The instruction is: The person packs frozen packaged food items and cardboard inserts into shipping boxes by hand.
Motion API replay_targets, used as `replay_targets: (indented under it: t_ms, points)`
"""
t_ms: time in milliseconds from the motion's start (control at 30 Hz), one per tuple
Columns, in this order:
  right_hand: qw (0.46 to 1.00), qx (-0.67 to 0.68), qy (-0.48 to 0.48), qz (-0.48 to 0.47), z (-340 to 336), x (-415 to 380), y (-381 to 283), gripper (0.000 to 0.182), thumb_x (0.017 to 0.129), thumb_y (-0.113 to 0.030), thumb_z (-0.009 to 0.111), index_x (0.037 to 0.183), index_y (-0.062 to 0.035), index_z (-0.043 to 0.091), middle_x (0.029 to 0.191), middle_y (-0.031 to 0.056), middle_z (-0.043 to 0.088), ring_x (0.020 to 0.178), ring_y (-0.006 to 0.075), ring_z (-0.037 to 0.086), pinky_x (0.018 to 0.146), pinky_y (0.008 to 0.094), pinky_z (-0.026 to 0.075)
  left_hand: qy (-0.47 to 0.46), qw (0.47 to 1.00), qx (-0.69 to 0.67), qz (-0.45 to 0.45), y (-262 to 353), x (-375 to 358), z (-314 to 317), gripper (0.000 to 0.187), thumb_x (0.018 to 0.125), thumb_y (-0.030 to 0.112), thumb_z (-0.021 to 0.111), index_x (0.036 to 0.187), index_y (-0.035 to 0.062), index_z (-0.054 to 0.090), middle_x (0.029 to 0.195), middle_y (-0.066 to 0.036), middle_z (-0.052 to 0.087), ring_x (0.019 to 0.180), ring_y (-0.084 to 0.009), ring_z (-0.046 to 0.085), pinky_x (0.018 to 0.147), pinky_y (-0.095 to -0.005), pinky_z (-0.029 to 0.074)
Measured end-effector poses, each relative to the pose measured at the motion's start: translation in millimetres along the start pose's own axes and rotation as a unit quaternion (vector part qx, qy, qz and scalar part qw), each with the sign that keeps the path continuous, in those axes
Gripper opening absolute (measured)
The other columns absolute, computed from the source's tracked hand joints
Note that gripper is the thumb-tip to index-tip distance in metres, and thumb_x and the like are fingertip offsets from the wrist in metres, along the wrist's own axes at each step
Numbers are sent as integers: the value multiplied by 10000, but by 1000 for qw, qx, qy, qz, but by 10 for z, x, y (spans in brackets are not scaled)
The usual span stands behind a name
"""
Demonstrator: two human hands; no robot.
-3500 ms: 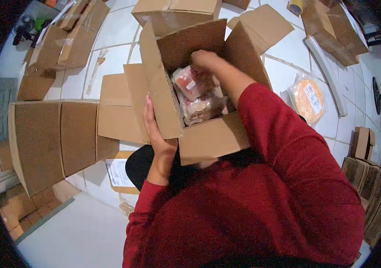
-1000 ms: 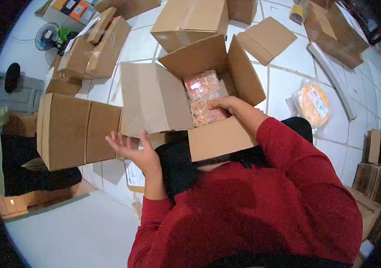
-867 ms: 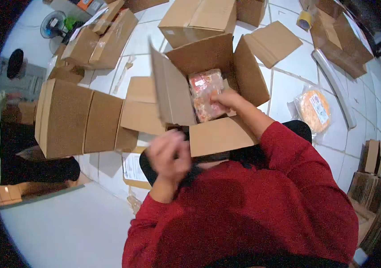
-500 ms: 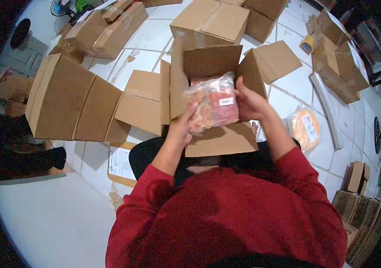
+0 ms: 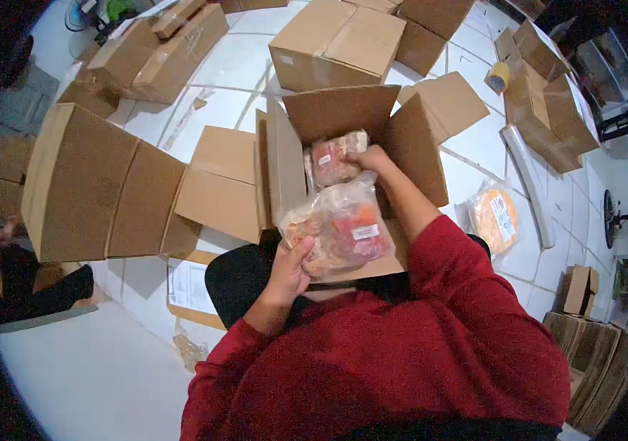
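Note:
An open cardboard box (image 5: 340, 110) stands in front of me with its flaps spread. My left hand (image 5: 287, 273) grips a clear plastic packet (image 5: 351, 229) with beige and reddish contents and a white label, tilted over the box's near edge. Inside the box, my right hand (image 5: 373, 159) has its fingers closed on the edge of a second, similar packet (image 5: 332, 159), which also bears a white label. The box's lower inside is partly hidden by the held packet and my right forearm.
A bagged orange packet (image 5: 496, 214) lies on the tiled floor at right, near a long pale roll (image 5: 531, 184). Cardboard boxes (image 5: 101, 184) stand left, behind (image 5: 336, 40) and right. A tape roll (image 5: 499, 76) rests by the right boxes. A printed paper (image 5: 187, 285) lies at left.
My right hand has left the front packet and reached into the box onto another one. My left hand has drawn the front packet slightly down toward me. The view has shifted a little.

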State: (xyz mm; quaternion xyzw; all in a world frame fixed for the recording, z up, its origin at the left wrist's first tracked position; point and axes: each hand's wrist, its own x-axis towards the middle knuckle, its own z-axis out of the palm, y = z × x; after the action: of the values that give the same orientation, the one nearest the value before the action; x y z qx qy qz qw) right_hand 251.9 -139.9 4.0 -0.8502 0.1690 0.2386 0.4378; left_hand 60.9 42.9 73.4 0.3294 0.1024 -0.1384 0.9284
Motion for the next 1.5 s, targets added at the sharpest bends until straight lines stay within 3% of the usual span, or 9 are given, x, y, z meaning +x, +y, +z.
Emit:
replay_targets:
  t_ms: [33,200,333,467,567,733,1067,1333,1500]
  points:
    - [997,-67,20,-38,21,339,331,565,513,-457,705,849,-13,609,766,132,610,673,233,593,623,326,472,0,1000,-7,-3,-43,31,9,411,779,116,530,1137,-15,376,1080,-108,479,971,-203,496,832,-340,418]
    - [979,84,-97,-156,-836,-1108,-69,379,665,-258,643,906,28,577,771,64,606,691,136,555,641,277,440,-1,1000,19,-9,-195,175,-67,436,740,67,572,1126,-9,387,1060,-107,492,971,-212,496,819,-371,427]
    - [938,-55,-193,-282,-727,-1445,-266,341,684,-279,634,837,22,590,714,70,588,646,123,527,587,261,428,-52,995,4,-89,-20,159,-117,463,709,48,599,1116,-18,389,1044,-118,500,975,-223,495,801,-410,437]
    - [971,106,-200,-73,-396,-794,-329,616,787,-580,331,796,-32,612,781,112,594,748,214,542,712,336,415,-56,996,46,-59,5,-13,-226,566,652,100,659,1125,-20,372,1041,-139,494,951,-235,508,773,-394,455]
    - [956,-165,-83,-230,151,299,-216,663,706,-600,466,1015,-19,552,943,136,573,798,277,562,692,334,439,47,996,64,-33,107,-194,-71,618,593,136,690,1112,-10,389,1022,-107,498,925,-223,517,784,-332,442]
    - [851,-481,-41,-210,386,538,27,714,614,-551,588,1116,-57,469,1084,141,508,1076,283,418,863,405,330,126,968,194,-99,138,-494,-662,642,584,176,720,1110,3,395,1049,-102,491,959,-218,502,809,-349,430]
    - [890,-447,-78,-41,85,453,315,640,500,-517,698,954,-76,601,1000,91,575,872,233,564,779,335,412,107,974,191,-57,181,-663,-864,664,619,226,693,1147,5,355,1091,-115,469,998,-246,478,839,-371,411]
    - [986,-151,-77,0,-105,263,290,435,567,-375,729,722,16,618,753,163,593,660,239,587,548,388,476,82,979,187,-11,217,-738,-794,682,643,260,674,1173,6,328,1120,-124,453,1026,-265,461,859,-386,397]
    - [973,-200,-104,41,281,731,1139,439,632,-262,690,923,40,558,944,218,556,773,291,577,647,460,464,114,979,165,-32,268,-710,-614,711,674,377,609,1191,0,300,1127,-123,444,1019,-268,462,855,-392,395]
